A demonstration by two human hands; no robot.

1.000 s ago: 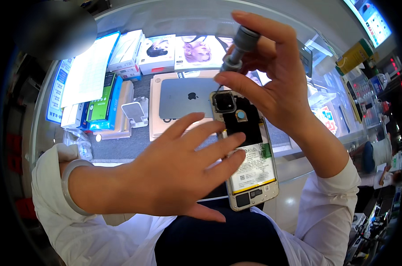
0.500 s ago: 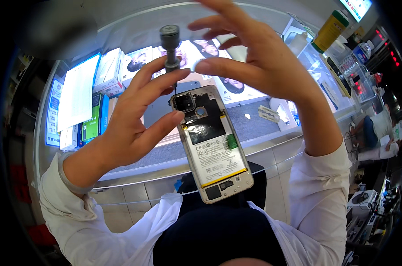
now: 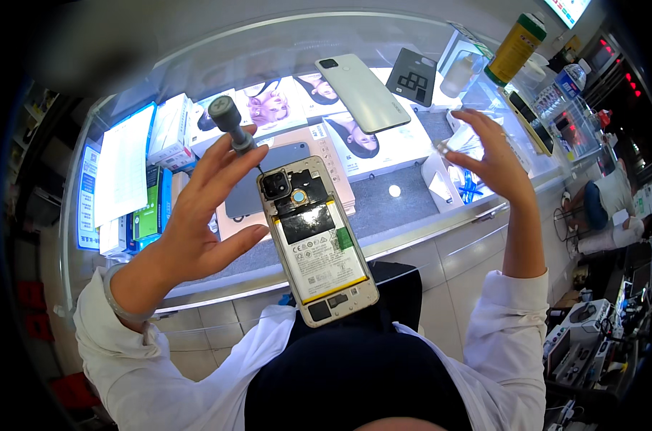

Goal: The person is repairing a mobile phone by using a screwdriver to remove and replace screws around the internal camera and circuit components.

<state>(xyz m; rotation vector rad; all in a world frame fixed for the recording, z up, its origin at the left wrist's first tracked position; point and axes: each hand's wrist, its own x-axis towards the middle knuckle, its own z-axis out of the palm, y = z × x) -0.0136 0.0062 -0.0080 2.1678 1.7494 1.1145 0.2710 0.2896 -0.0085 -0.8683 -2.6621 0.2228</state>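
Note:
A smartphone (image 3: 319,251) with its back removed lies on the glass counter, its lower end overhanging the near edge. Its battery, camera module and black upper cover are exposed. My left hand (image 3: 189,208) is beside its left edge, with a grey-handled screwdriver (image 3: 225,115) standing tilted between the fingers. The screwdriver's thin tip meets the phone's upper left corner by the camera. Over the counter's right part, my right hand (image 3: 495,154) has its fingers spread. A small pale thing near that thumb's tip is too unclear to name.
A silver phone back cover (image 3: 362,93) and a dark grey panel with black patches (image 3: 412,77) lie at the back. A yellow bottle with a green cap (image 3: 516,50) stands far right. Product boxes (image 3: 171,129) and a white sheet (image 3: 125,169) are at left.
My right hand has drawn away from the screwdriver, to the right and lower. The razor blade no longer shows where it lay. The screwdriver leans more to the left.

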